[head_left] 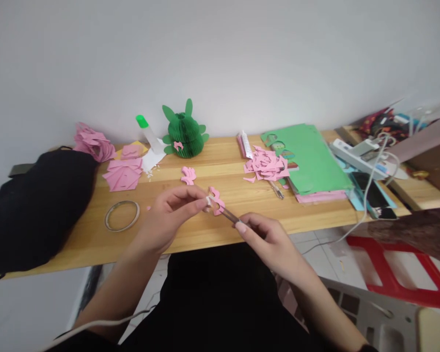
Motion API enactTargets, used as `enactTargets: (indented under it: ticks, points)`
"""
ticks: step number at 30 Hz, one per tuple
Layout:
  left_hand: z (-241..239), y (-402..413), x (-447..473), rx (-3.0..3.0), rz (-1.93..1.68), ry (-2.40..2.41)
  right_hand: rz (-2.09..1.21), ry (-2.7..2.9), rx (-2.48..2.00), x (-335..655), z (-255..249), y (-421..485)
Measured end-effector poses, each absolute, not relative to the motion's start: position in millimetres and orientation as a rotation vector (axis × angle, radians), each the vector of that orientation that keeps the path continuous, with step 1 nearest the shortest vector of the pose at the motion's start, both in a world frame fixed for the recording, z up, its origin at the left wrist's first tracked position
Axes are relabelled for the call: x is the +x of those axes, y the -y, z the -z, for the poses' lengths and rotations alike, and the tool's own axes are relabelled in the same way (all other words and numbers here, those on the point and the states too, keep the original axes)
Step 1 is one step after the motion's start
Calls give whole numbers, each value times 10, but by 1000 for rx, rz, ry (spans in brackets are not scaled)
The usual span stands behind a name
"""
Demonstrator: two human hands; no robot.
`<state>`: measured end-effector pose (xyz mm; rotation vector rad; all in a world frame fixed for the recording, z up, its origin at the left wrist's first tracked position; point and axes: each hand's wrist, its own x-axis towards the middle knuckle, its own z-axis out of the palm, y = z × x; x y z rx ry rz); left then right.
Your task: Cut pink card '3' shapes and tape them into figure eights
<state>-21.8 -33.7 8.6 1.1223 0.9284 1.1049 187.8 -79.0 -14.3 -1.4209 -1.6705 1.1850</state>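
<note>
My right hand (264, 239) grips metal tweezers (230, 215), their tips pointing up and left. At those tips, my left hand (172, 210) pinches a small white piece (208, 202) between thumb and forefinger; its kind is too small to make out. Just behind the tweezers is a pink paper cut-out (216, 199) with a wavy edge; I cannot tell whether it touches them. More small pink cut-outs (188, 175) lie on the wooden table farther back. Beyond them stands a green honeycomb paper figure (186, 134) with oval leaf shapes and one pink piece on its front.
Left are a black cloth item (44, 210), a tape roll or ring (122, 216), pink paper pieces (123, 173) and a green-capped glue bottle (150, 134). Right are pink scraps (267, 164), green sheets (311, 156), a power strip (359, 157) and a phone (372, 191).
</note>
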Motion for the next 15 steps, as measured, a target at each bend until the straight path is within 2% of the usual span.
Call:
enactTargets:
  ticks: [3, 9, 12, 15]
  points:
    - [-38, 260, -220, 1025, -1114, -980, -530, 1855, -1870, 1912, 468, 537]
    - [131, 122, -194, 907, -1011, -1048, -305, 1813, -2010, 1899, 937, 153]
    - [237, 89, -160, 882, -976, -1049, -503, 1671, -1731, 1832, 836, 180]
    - [337, 75, -116, 859, -960, -1021, -1218, 1378, -1325, 1707, 625, 237]
